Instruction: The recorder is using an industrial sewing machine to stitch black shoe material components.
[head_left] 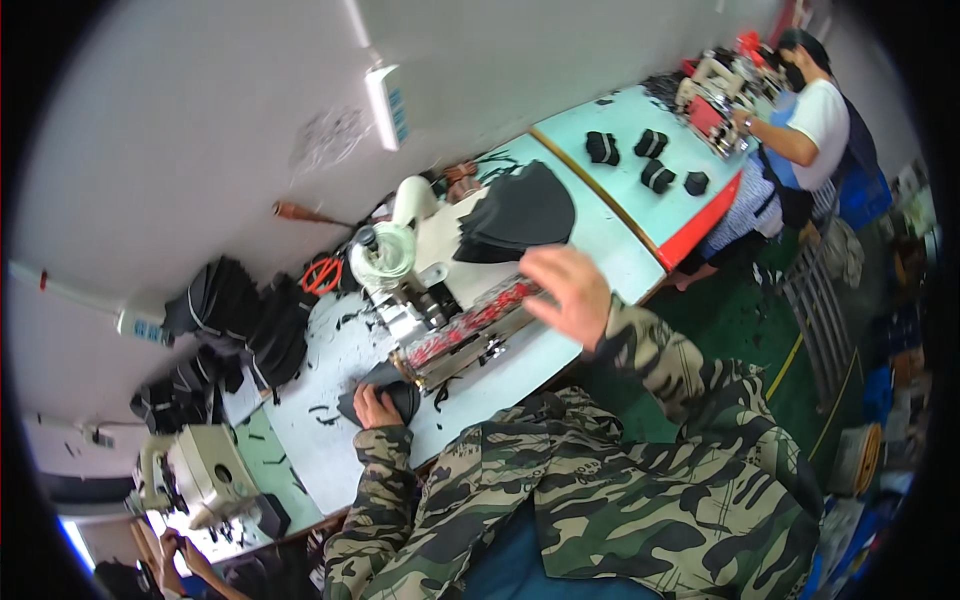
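Note:
My left hand point(377, 410) rests at the left end of a sewing machine point(470, 330), its fingers bent over dark fabric pieces point(402, 392) and gripping them. How many layers are under the fingers I cannot make out. My right hand point(572, 296) is raised at the machine's right end, fingers apart and nothing visible in them. Just beyond it, a fanned stack of black cut fabric pieces point(520, 212) lies on the machine's pale bed. The machine has a light body with a red-patterned front strip.
Bundled black pieces point(235, 315) are heaped on the left, near orange-handled scissors point(322, 275) and a wooden-handled tool point(300, 212). Another sewing machine point(195, 475) stands at lower left, with a person's hands beside it. Small black bundles point(655, 177) lie near a co-worker point(815, 125).

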